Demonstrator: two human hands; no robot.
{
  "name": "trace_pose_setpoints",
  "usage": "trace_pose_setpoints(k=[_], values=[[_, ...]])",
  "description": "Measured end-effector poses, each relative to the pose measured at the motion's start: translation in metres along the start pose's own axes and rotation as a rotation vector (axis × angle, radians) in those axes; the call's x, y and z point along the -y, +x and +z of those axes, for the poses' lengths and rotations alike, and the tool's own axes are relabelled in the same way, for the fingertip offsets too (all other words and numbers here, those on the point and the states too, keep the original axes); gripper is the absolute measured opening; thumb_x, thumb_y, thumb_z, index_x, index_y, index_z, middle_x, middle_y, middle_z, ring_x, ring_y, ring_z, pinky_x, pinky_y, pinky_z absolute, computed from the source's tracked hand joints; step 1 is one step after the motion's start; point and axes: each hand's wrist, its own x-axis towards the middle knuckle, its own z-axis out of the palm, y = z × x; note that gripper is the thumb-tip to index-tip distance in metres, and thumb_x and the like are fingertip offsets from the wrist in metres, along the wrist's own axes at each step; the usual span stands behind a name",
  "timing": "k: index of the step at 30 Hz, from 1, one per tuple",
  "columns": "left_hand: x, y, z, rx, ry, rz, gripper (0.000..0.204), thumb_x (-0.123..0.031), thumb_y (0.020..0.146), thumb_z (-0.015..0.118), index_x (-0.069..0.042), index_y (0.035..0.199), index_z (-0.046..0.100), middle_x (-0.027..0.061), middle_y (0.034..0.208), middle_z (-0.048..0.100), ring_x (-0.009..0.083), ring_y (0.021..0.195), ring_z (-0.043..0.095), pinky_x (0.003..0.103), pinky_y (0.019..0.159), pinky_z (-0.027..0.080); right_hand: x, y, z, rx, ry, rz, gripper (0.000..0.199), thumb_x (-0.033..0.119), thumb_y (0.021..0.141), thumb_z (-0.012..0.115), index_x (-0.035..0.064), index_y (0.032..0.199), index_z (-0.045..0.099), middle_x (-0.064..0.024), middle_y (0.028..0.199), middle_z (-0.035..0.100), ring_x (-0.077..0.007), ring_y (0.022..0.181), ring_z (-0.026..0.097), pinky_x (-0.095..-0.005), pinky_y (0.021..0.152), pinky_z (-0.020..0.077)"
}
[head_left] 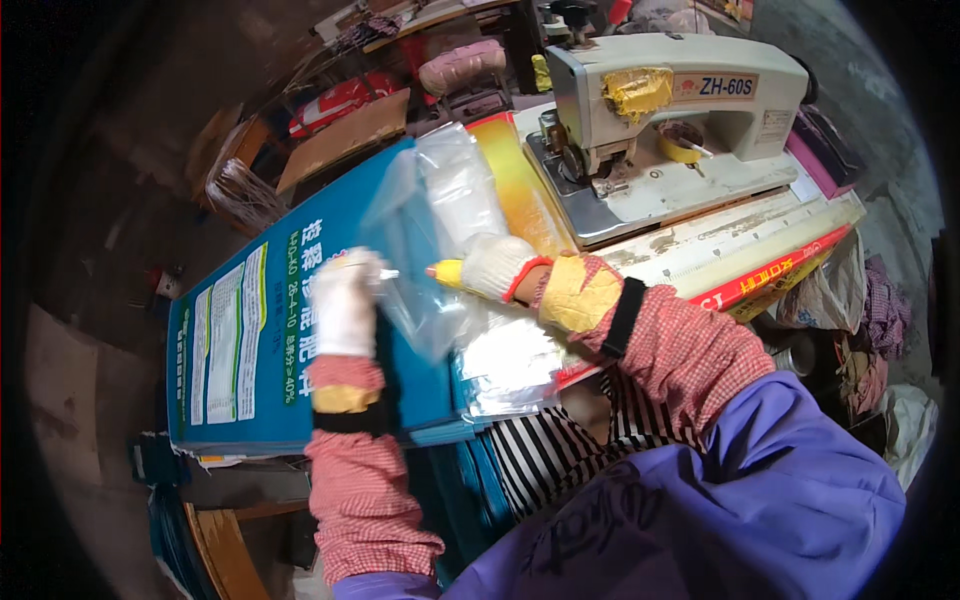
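Plastic bag: a clear, wrinkled bag point(418, 305) lies across the right part of the blue sacks, between and under the two hands; more clear film point(455, 175) is heaped toward the far edge.
Left hand: the white-gloved hand point(345, 290) is over the sacks at the bag's left side; it is blurred, so whether the fingers grip the film cannot be told.
Right hand: the gloved hand point(495, 266), with a yellow finger cover, is over the bag with fingers bent; a hold on the film cannot be confirmed.
Blue sacks: a flat, printed stack point(340, 218), layered at its near edge.
Table: pale, worn top point(685, 238); red and yellow strip point(770, 272) along the near edge.
Sewing machine: white body point(700, 65) on the table, yellow tape roll point(680, 153) under its arm, purple box point(822, 155) beside it.
Room: pink padded seat point(462, 68) and brown board point(345, 140) beyond the sacks; grey floor point(850, 50); checked cloth point(884, 305) at right.
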Motion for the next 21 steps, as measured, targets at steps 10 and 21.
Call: trace_pose_setpoints(k=[10, 21], values=[[-0.03, -0.001, -0.059, -0.306, -1.06, -0.615, 0.011, -0.008, 0.087, 0.056, 0.001, 0.088, 0.049, 0.0054, 0.076, 0.056, 0.01, 0.063, 0.051, 0.021, 0.062, 0.043, 0.065, -0.025, 0.046, -0.364, 0.328, -0.494, 0.062, 0.05, 0.068, 0.065, 0.003, 0.108, 0.058, -0.0195, 0.103, 0.06, -0.0354, 0.09, 0.059, -0.0386, 0.078, 0.0477], [-0.056, -0.051, -0.146, -0.336, -0.666, -0.64, 0.009, -0.011, 0.091, 0.051, -0.003, 0.088, 0.047, 0.0016, 0.075, 0.053, 0.0065, 0.064, 0.046, 0.02, 0.06, 0.039, 0.023, 0.086, 0.057, -0.088, 0.126, -0.498, 0.016, 0.024, 0.084, 0.054, 0.0116, 0.087, 0.063, -0.0098, 0.08, 0.063, -0.0206, 0.078, 0.061, -0.0329, 0.065, 0.0483]])
